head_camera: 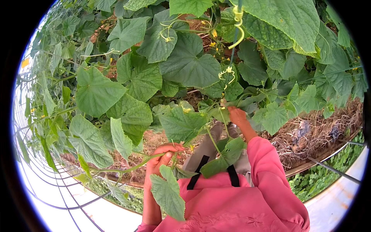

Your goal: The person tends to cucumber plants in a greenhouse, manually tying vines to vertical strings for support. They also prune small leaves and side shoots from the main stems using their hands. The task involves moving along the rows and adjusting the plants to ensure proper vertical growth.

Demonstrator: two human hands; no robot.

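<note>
Green cucumber vines with broad leaves fill the space before me. My left hand [163, 153], at lower centre, pinches a green vine stem [127, 169] between thumb and fingers; a leaf [169, 191] hangs just below the hand. Further right, my right hand [237, 115] reaches in among leaves and thin stems, its fingertips partly hidden, so whether it grips something cannot be told. A large leaf [183, 123] lies between the two hands. Below my right hand, a drooping leaf [224, 159] hangs over my trousers.
Pale coiled tendrils [238, 23] cling to a hanging string at the top. Small yellow flowers [214, 34] dot the foliage. Dry straw and roots [310, 133] cover the ground at right. Curved dark wires or rods [78, 206] stand at lower left, beside a white surface.
</note>
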